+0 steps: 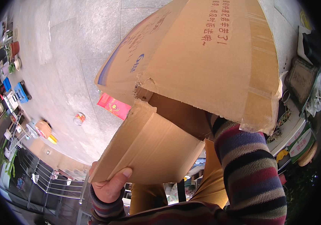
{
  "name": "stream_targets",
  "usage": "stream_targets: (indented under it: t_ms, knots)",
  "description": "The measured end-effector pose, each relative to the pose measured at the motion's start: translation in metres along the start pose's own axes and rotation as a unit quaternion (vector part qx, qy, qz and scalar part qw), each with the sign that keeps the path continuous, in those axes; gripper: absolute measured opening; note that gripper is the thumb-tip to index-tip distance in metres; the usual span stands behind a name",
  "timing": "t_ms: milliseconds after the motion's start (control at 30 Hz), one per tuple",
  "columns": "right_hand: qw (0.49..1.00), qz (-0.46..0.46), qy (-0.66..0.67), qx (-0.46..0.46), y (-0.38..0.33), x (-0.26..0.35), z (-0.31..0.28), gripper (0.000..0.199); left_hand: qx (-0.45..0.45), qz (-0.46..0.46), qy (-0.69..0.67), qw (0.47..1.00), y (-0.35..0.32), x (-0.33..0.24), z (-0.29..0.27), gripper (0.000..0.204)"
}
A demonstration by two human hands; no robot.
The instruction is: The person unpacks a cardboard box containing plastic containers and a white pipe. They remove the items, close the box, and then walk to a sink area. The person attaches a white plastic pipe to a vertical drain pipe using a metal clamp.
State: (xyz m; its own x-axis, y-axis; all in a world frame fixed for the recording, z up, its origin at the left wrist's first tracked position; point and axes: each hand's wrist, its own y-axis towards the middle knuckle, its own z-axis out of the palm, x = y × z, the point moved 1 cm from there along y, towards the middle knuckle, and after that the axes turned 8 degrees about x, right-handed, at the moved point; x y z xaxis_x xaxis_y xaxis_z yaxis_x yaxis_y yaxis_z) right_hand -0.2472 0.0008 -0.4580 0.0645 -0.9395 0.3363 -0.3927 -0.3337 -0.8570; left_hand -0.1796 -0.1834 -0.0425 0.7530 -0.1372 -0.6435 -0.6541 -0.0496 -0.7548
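Note:
A large brown cardboard box (205, 56) fills the upper middle of the view, tipped with its open end toward me. My left hand (110, 185) grips the edge of its lower flap (149, 150), thumb on top. My right arm in a striped sleeve (248, 168) reaches up into the box opening; the right hand itself is hidden inside the box. A red packet (113, 106) shows just beyond the box's left side.
Grey paved ground (66, 56) spreads below. A small can (79, 118) lies on it. Plant pots and blue crates (10, 78) line the left edge. Metal railings (51, 180) stand lower left. Boxes and bags (299, 112) sit at right.

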Motion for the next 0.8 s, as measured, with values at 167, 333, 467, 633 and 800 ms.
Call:
stream_targets:
  t_ms: [167,333,467,633,800]
  knots:
    - [0.997,-0.023,0.079,0.013,0.003,-0.008,0.0,0.061,0.007,-0.012,-0.009,1.0,0.007,0.001,-0.011,0.026]
    - [0.97,-0.086,0.222,0.056,-0.035,-0.025,-0.041,0.071,0.004,0.011,-0.032,0.999,0.017,-0.003,-0.016,0.035]
    - [0.92,-0.15,0.348,0.104,-0.099,-0.037,-0.091,0.079,-0.002,0.013,-0.022,1.0,0.025,-0.007,-0.03,0.053]
    - [0.836,-0.206,0.484,0.155,-0.199,-0.062,-0.14,0.081,0.027,0.069,-0.052,0.996,0.035,-0.02,-0.034,0.049]
    - [0.745,-0.241,0.62,0.058,-0.32,-0.08,-0.168,0.085,0.065,0.092,-0.09,0.989,0.029,-0.039,-0.014,0.051]
